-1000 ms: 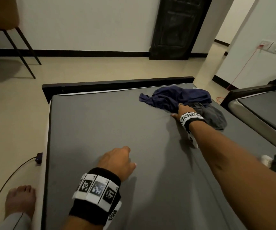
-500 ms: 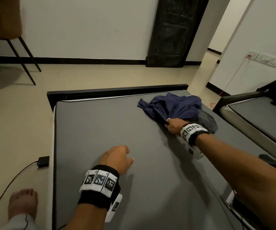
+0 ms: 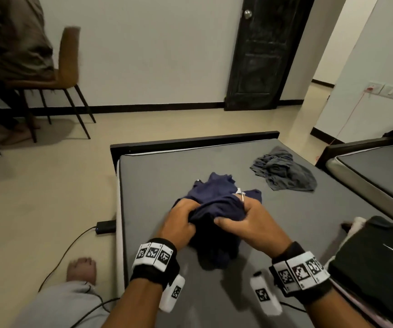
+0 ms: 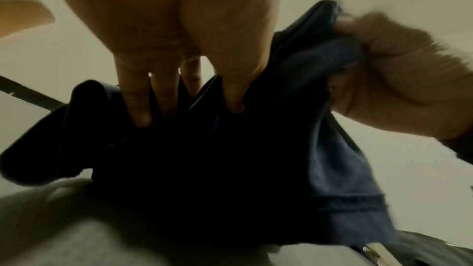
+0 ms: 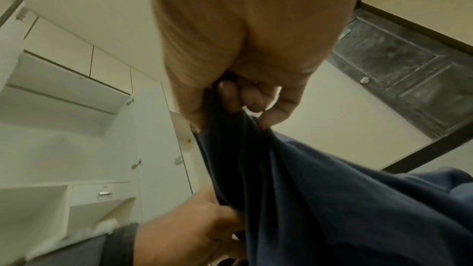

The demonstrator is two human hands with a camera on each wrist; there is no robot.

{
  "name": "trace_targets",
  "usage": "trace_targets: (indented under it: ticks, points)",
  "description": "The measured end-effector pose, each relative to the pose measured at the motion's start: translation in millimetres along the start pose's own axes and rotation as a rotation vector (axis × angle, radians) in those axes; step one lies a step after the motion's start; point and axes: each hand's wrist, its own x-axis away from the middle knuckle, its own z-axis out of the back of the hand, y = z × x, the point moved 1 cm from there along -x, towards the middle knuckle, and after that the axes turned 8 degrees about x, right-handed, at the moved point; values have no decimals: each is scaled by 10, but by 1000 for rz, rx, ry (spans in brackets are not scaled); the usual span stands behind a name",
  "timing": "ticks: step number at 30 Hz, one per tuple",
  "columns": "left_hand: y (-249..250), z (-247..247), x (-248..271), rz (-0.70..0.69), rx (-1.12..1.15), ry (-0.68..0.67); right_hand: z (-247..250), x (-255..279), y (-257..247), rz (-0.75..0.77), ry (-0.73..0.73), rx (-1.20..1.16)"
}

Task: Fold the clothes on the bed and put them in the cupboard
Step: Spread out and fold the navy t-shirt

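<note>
A crumpled navy blue garment [image 3: 216,202] is bunched up over the middle of the grey bed [image 3: 167,171]. My left hand [image 3: 182,218] grips its left side, fingers [image 4: 139,106] dug into the dark cloth [image 4: 217,159]. My right hand [image 3: 242,221] grips its right side, fingers [image 5: 252,98] curled round a fold of the navy cloth [image 5: 345,199]. The two hands are close together, the garment's lower part hanging between them. A second, grey garment [image 3: 285,171] lies crumpled at the bed's far right.
A black folded item [image 3: 377,263] lies at the bed's near right. Another bed [image 3: 379,171] stands to the right. White cupboards [image 5: 76,108] show in the right wrist view. A chair [image 3: 65,74], a dark door [image 3: 266,55] and a floor cable [image 3: 72,242] are around.
My right hand pulled the navy garment from the far right of the bed toward me, off the grey one. My left hand lifted from the mattress and took hold of it too.
</note>
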Motion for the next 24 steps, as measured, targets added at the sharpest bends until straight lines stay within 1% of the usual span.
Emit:
trace_targets:
  ticks: [3,6,7,8,9,11,13,15,16,17,18,20,21,22,24]
  points:
    - [160,177,117,2,-28,119,38,-48,22,53,84,107]
    - [412,429,179,-111,-101,358,235,-160,13,99,238,217]
    - [529,525,172,-150,-111,396,313,-218,-6,87,265,217]
    - [651,612,152,-184,-109,402,401,-277,-31,61,271,184]
    - [811,695,140,-194,-103,379,487,-330,-74,30,253,136]
    - [1138,856,104,-169,-130,334,635,-434,-235,-3,199,9]
    - [1452,1025,50,-157,-135,330,768,-540,-418,-1,184,-90]
    - [1766,1206,3,-142,-79,357,938,-610,-615,53,199,-122]
    - [1921,1305,-17,-139,-44,355,1038,-635,-707,105,203,-102]
    - [2052,1403,-33,-144,-31,352,1136,-663,-782,168,186,-51]
    - [2187,1496,-40,-167,-70,350,1237,-680,-848,232,151,27]
    - [2403,1672,-46,-221,-313,305,1404,-722,-927,312,58,280]
    - [2467,1747,-50,-207,-488,260,1466,-747,-938,328,23,409]
    - [2511,1831,-53,-157,-676,217,1518,-781,-947,341,4,506]
    - [2502,2004,-71,35,-1003,146,1621,-817,-961,355,8,576]
